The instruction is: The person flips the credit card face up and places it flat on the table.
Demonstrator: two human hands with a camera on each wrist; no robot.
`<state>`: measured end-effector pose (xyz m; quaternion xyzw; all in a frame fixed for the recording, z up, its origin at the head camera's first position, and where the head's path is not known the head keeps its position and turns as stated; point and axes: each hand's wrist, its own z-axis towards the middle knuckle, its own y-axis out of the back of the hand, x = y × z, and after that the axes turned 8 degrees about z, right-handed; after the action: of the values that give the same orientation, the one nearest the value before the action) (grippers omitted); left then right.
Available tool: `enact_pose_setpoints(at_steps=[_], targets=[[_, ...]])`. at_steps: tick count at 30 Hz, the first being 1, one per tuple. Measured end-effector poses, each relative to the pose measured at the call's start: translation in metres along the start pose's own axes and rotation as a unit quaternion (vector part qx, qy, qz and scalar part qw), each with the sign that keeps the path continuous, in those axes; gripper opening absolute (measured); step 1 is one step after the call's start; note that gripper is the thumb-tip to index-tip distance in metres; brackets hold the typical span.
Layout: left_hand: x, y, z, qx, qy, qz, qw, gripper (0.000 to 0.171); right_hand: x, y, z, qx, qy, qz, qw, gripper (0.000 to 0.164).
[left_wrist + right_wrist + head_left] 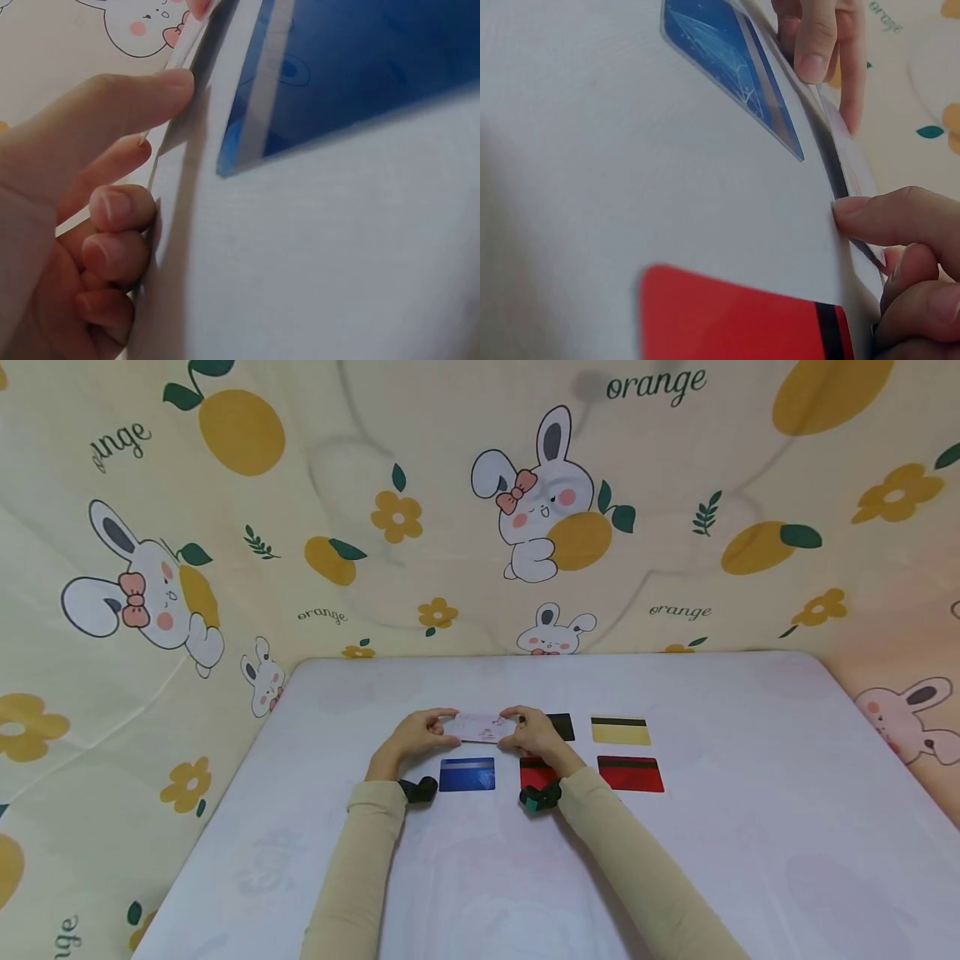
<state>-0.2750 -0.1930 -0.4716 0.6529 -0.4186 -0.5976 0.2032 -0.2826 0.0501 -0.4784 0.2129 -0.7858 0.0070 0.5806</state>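
Observation:
A pale pink-and-white card [480, 727] is pinched at its two ends, the left hand [420, 732] on its left end and the right hand [537, 733] on its right. The thumbs lie along the near edge, with the index fingers at the far edge. In the left wrist view the left thumb [169, 86] presses the card's edge just above the white surface, where a shadow falls. A blue card [467, 774] lies in front of the left hand. Under the right forearm a red card [534, 771] is partly covered, and a black card [562, 727] is partly hidden behind the right hand.
Farther right on the white table [720, 860] lie a gold card [621, 731] with a dark stripe and another red card [632, 774]. A cream cloth [442, 435] printed with rabbits and oranges hangs behind and along the sides.

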Motion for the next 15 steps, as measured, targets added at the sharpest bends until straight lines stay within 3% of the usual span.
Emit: enact_pose_setpoints(at_steps=[15], targets=[[-0.0010,-0.0006,0.0001,-0.007,-0.001,0.007,1.0000,0.058,0.0010,-0.0007,0.0013,-0.007,-0.015,-0.006,1.000,0.061]])
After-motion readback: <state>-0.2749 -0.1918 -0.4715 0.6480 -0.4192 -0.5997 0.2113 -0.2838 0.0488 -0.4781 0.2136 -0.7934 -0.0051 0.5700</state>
